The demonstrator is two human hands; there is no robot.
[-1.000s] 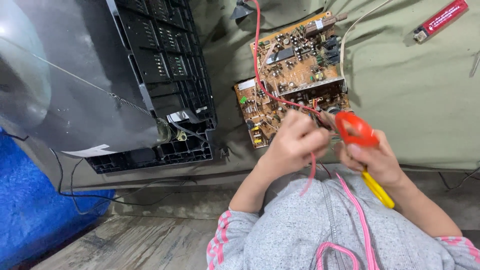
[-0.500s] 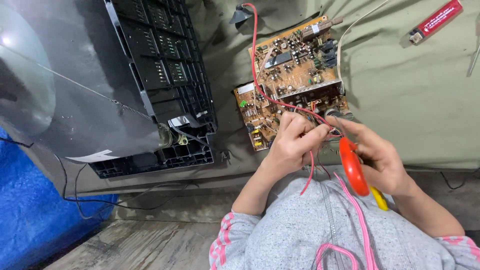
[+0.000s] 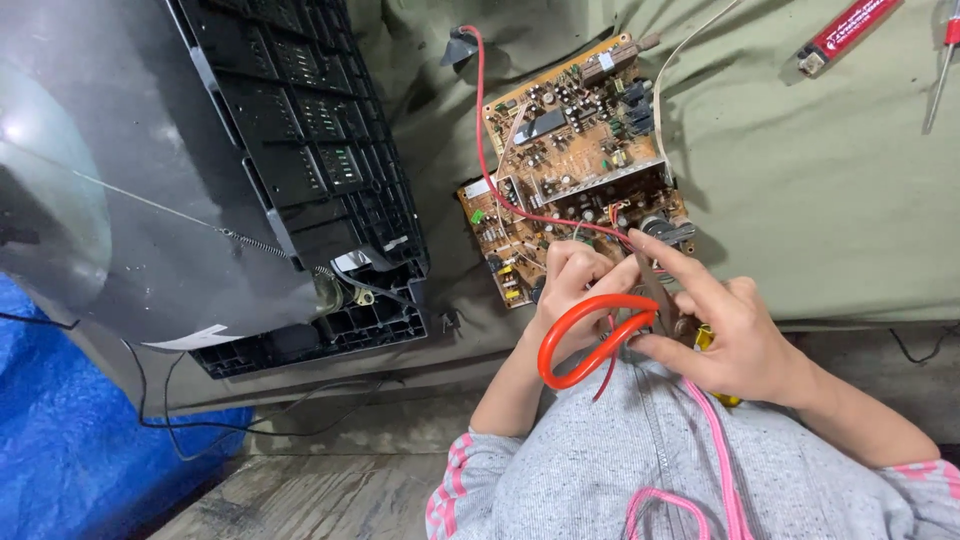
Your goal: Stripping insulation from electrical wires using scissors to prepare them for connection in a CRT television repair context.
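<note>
A brown circuit board [image 3: 570, 150] lies on green cloth [image 3: 800, 180], and a red wire [image 3: 480, 130] runs across it toward me. My left hand [image 3: 572, 285] is at the board's near edge, fingers closed on the red wire's end. My right hand [image 3: 735, 340] is beside it, index finger stretched toward the board. It grips a cutting tool with a red looped handle [image 3: 585, 340]. The loop lies across my left wrist. The tool's blades are hidden behind my fingers. A bit of yellow [image 3: 705, 338] shows under my right palm.
An opened television lies at the left, with its grey picture tube [image 3: 110, 200] and black slotted frame [image 3: 310, 150]. At the top right are a red pen-shaped tool [image 3: 850, 28] and a screwdriver [image 3: 942, 65]. A blue sheet [image 3: 60, 440] and black cables [image 3: 250, 425] are on the floor.
The red-handled tool has swung from beside my right hand down and across to the left, and its loop now lies over my left wrist. My left hand has stayed on the wire.
</note>
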